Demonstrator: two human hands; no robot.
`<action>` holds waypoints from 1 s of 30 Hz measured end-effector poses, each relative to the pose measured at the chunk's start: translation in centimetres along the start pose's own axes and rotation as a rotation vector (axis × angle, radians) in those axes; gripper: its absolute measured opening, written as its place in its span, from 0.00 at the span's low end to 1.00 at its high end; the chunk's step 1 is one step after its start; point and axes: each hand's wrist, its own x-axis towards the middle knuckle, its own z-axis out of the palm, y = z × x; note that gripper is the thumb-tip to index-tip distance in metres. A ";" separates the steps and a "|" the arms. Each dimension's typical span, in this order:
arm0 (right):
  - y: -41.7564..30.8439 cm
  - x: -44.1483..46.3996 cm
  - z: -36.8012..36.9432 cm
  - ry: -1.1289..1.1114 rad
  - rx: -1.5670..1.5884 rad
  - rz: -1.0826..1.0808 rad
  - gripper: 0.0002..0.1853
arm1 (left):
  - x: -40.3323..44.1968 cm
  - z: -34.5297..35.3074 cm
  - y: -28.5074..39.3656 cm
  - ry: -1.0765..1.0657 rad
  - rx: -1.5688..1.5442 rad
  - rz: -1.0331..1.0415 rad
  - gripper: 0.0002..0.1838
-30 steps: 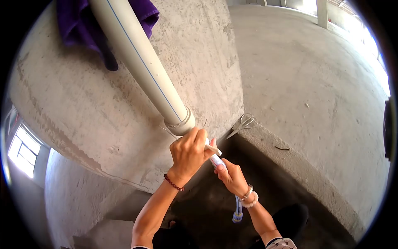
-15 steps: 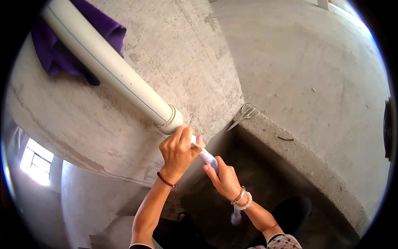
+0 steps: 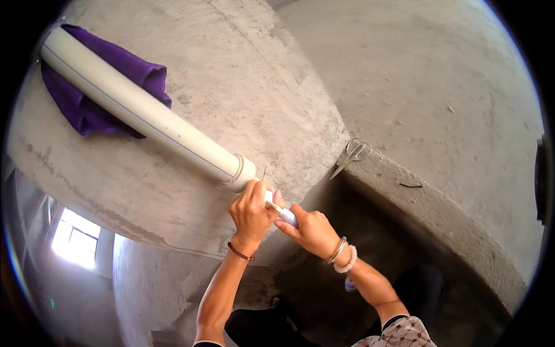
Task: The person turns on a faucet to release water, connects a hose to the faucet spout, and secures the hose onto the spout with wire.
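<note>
Dark-red beaded bracelet (image 3: 239, 253), patterned sleeve (image 3: 404, 335)

Smooth plastic pipe (image 3: 150, 115), matt cloth (image 3: 139, 72), plastic hose (image 3: 288, 217), metal scissors (image 3: 347, 158), rough concrete ledge (image 3: 430, 205)

1 bright window (image 3: 76, 238) shines left of a grey concrete wall (image 3: 243, 87) and floor (image 3: 422, 69).

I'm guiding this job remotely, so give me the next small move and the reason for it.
Probably press the pale hose toward the white fitting with the right hand. That hand grips the hose close by the fitting, and the left hand holds the fitting beside the big pipe; whether the hose is fully seated is hidden.
</note>
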 end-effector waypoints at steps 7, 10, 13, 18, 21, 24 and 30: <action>2.0 3.8 -2.9 -0.844 0.739 0.203 0.23 | 0.0 0.1 -0.2 0.025 -0.021 0.005 0.14; 3.4 3.1 -1.0 -0.943 1.243 0.286 0.22 | 0.0 -0.1 -0.2 0.008 -0.025 0.009 0.14; 1.7 2.0 -1.8 -0.743 1.047 0.234 0.18 | 0.0 -0.4 -0.2 -0.007 -0.034 0.022 0.14; -2.8 -2.3 1.0 0.304 -0.264 -0.043 0.19 | 0.4 0.0 0.1 0.042 -0.024 0.049 0.14; -2.0 -1.1 1.8 0.287 -0.268 0.021 0.15 | 0.2 -0.1 0.2 0.049 -0.006 0.024 0.16; -1.6 0.2 1.4 0.249 -0.303 0.053 0.15 | 0.2 0.2 0.1 0.070 -0.010 0.016 0.16; -0.6 2.4 -0.1 -0.266 0.227 0.114 0.13 | -0.5 0.0 -0.4 0.118 -0.039 0.018 0.17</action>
